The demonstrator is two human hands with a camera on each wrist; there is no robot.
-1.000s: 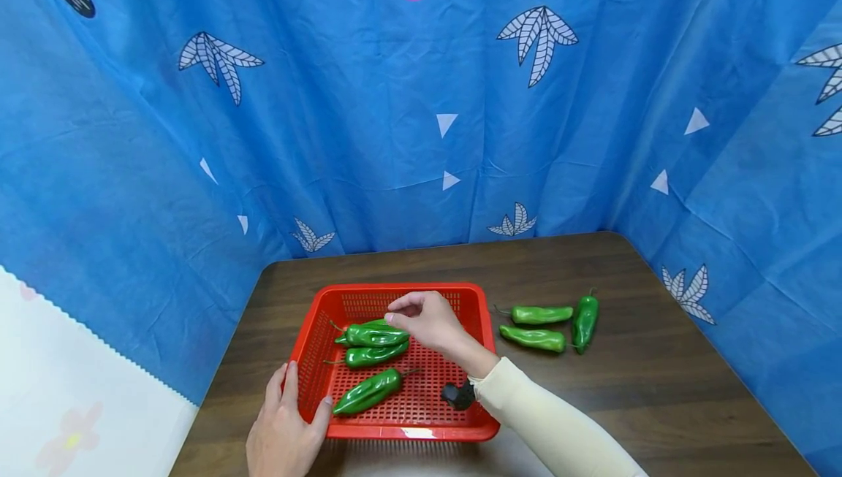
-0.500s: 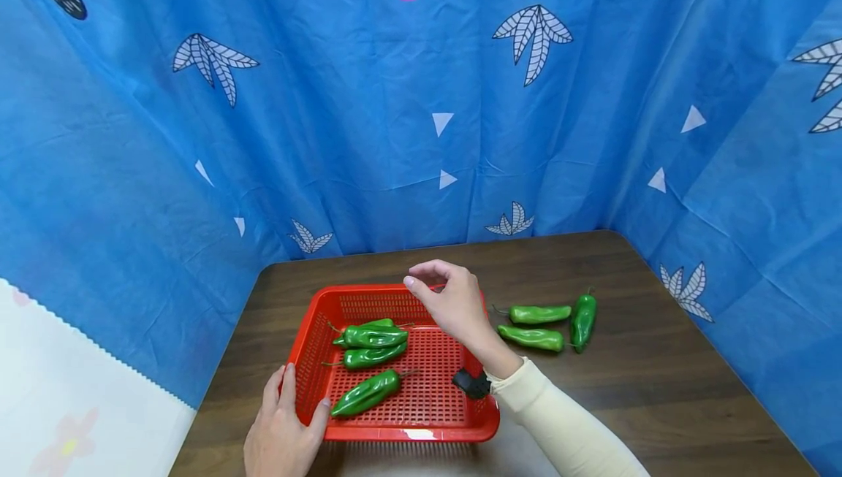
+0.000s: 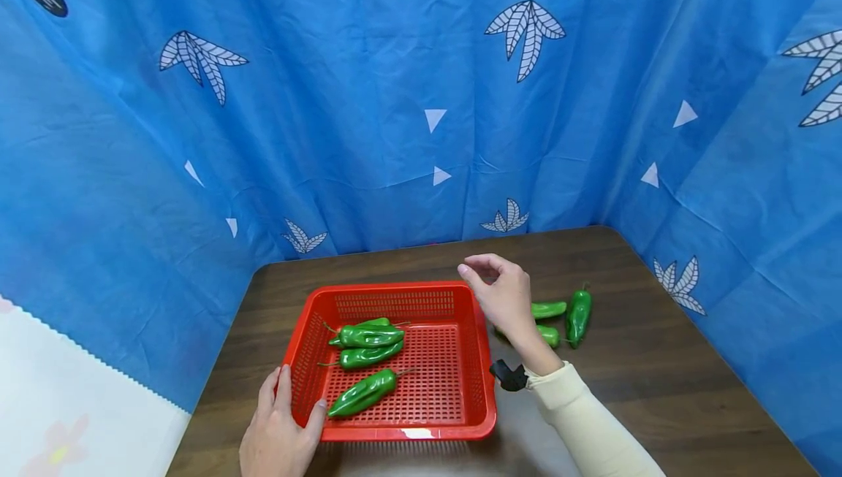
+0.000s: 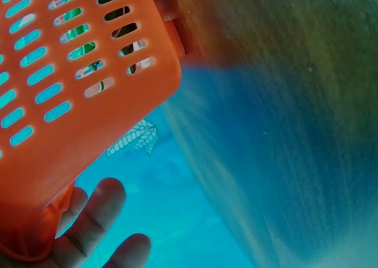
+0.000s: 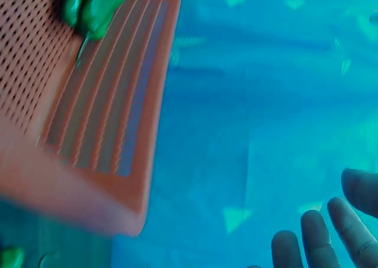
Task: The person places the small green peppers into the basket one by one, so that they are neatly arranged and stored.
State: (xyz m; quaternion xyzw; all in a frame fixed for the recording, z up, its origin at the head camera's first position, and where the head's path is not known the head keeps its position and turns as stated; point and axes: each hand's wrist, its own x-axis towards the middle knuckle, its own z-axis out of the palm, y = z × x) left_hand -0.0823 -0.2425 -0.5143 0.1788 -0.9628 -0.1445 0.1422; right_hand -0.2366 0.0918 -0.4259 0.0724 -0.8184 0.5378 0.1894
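At the front left corner of a red plastic basket, my left hand grips the rim. The left wrist view shows its fingers under the edge of the basket wall. Several glossy green peppers lie on the left side of the basket floor. My right hand hovers at the basket's right rim, holding nothing, fingers and thumb loosely bent and apart. Behind it, two light green peppers on the table are partly hidden. A darker green pepper lies just right of them.
The basket stands on a dark wooden table. A blue patterned curtain encloses the back and both sides. At the lower left hangs a white cloth. A black wrist camera sits at the right wrist.
My right hand has moved up and rightward from over the peppers in the basket to its right rim. The left hand stays at the corner, and the peppers have not shifted.
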